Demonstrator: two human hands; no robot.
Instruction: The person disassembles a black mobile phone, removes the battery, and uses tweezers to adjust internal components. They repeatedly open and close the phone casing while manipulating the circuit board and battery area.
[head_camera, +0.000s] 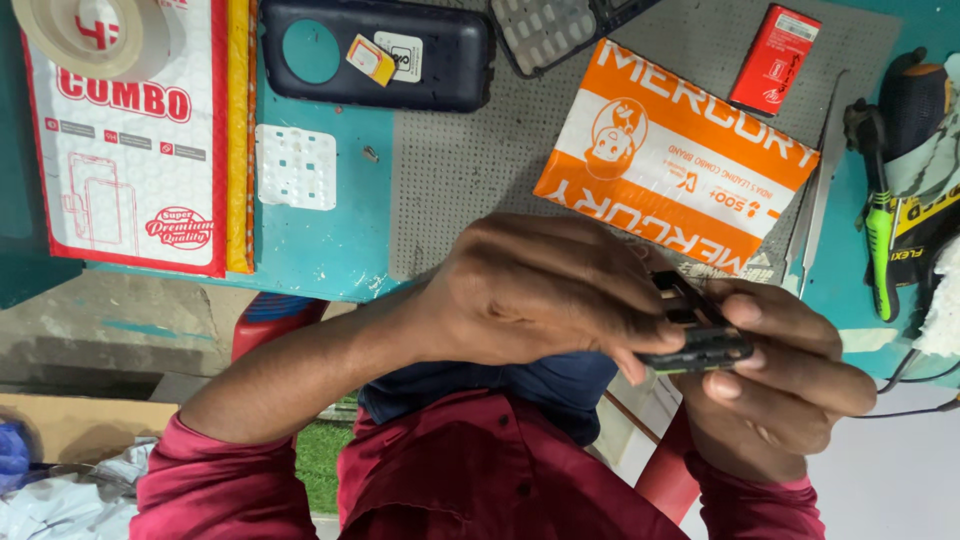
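Observation:
Both hands hold a small black phone frame (700, 335) above the table's near edge. My left hand (545, 290) covers the frame from the left, its fingertips pinching the frame's lower edge. From the right, my right hand (785, 375) cradles the frame with the thumb on top and the fingers below. Most of the frame is hidden by the fingers. Farther away on the table lie a dark blue phone body (400, 60) with a yellow card (369, 58) on it, a grey keypad (545, 30) and a red battery (775, 60).
An orange and white packet (670, 155) lies on a grey perforated mat (460, 160). A white keypad membrane (295, 167) and a small screw (371, 154) rest on the teal table. Tweezers (818, 195) and a green-black screwdriver (880, 240) sit at the right. A white and red package (130, 140) and a tape roll (75, 35) sit at the left.

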